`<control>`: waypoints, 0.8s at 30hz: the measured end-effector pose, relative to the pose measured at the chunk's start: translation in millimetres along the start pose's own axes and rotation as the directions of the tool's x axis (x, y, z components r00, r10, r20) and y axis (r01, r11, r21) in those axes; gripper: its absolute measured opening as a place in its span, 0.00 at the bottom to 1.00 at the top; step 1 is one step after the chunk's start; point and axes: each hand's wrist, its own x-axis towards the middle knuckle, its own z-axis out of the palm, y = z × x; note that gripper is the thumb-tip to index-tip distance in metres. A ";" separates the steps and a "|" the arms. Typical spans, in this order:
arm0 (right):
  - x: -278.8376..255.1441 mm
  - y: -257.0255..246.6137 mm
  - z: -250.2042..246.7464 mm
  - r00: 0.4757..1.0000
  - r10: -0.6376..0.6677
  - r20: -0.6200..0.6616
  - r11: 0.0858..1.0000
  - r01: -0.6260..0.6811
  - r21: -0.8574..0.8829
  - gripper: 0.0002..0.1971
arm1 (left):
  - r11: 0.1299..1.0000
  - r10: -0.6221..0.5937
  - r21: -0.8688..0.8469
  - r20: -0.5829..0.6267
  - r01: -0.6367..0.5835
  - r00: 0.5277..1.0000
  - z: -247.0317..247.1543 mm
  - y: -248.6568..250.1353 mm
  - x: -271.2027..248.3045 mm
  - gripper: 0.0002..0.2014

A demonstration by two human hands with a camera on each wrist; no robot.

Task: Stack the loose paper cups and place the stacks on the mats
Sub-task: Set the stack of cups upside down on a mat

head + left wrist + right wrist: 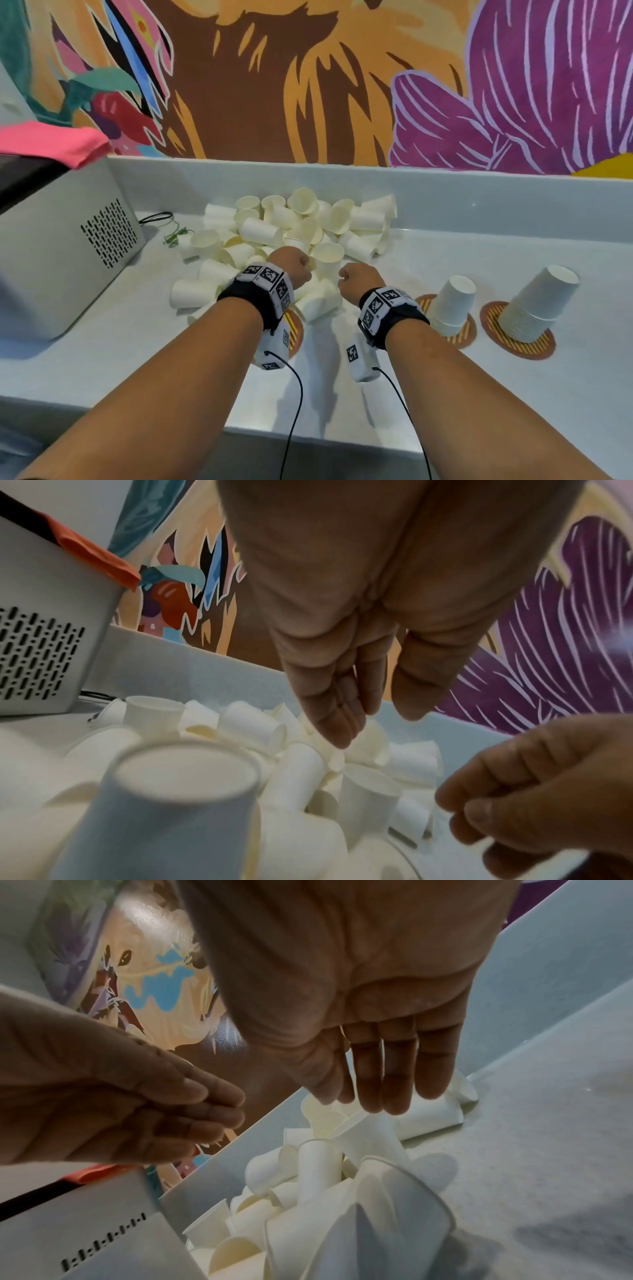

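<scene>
A heap of loose white paper cups (294,233) lies at the back middle of the pale counter. My left hand (294,265) hovers over its near edge; in the left wrist view its fingers (335,723) point down, relaxed and holding nothing. My right hand (356,277) is just to the right. Its straight fingers (394,1085) hang above an open-mouthed cup (329,1118) and hold nothing. Two upside-down cup stacks (452,305) (537,305) stand on round striped mats (462,337) (534,349) at the right. A third mat (296,330) shows partly under my left wrist.
A grey vented appliance (61,246) with a pink cloth (51,144) on top fills the left side. A black cable (161,217) lies beside it. The counter's raised back wall (445,192) runs behind the heap, under a painted mural.
</scene>
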 end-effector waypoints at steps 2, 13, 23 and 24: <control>10.8 -7.5 4.7 0.999 0.035 0.008 0.999 -0.035 0.001 0.17 | 1.000 0.028 0.009 0.000 -0.028 1.000 -16.5 -6.1 8.9 0.04; 36.4 -19.9 52.5 0.961 0.258 0.102 0.965 -0.260 0.009 0.22 | 0.999 0.042 -0.013 0.142 -0.040 0.989 -49.1 -45.1 48.7 0.21; 69.6 -75.5 -21.5 0.967 -0.015 -0.254 0.990 0.051 0.135 0.10 | 0.999 0.047 -0.016 0.178 -0.045 0.983 -53.8 -41.5 74.7 0.38; 73.2 -83.0 -29.0 0.959 -0.052 -0.277 0.985 0.096 0.145 0.10 | 0.998 0.059 -0.019 0.174 -0.057 0.983 -54.6 -38.3 76.8 0.35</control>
